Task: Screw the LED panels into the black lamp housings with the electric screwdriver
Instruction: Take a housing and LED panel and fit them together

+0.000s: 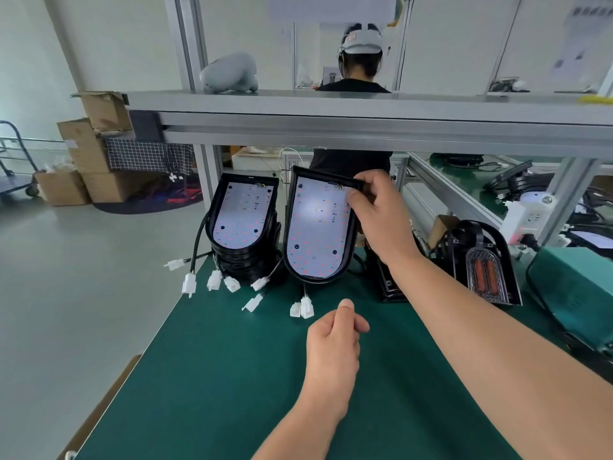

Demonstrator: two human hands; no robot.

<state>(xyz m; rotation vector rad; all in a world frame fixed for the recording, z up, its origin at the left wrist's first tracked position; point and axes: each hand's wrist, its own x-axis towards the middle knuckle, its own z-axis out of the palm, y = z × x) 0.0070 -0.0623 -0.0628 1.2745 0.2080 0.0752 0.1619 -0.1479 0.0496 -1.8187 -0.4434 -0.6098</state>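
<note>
Right grip (pixel 374 210) pinching the top right corner of a black lamp housing (pixel 351 242), which is standing tilted just right of the stack of housings (pixel 247 265).
With the thumb resting at the edge of the LED panel (pixel 315 227) and the fingers reaching behind the rim, the hold is sitting on the plastic edge, which seems the safest place to take it. The shell is probably light and rigid, while the thin white board is likely fragile. Left grip (pixel 335 336) is hovering over the tabletop (pixel 215 386) in front of the stack, fingers curled in, nothing showing in it. Two panels are showing, one on the stack and one in the held housing. The stack's layers are sitting too close to count. About eight white plugs (pixel 189 283) are trailing in front, one red-lensed lamp (pixel 486 273) is lying well right, and no screwdriver is showing.
</note>
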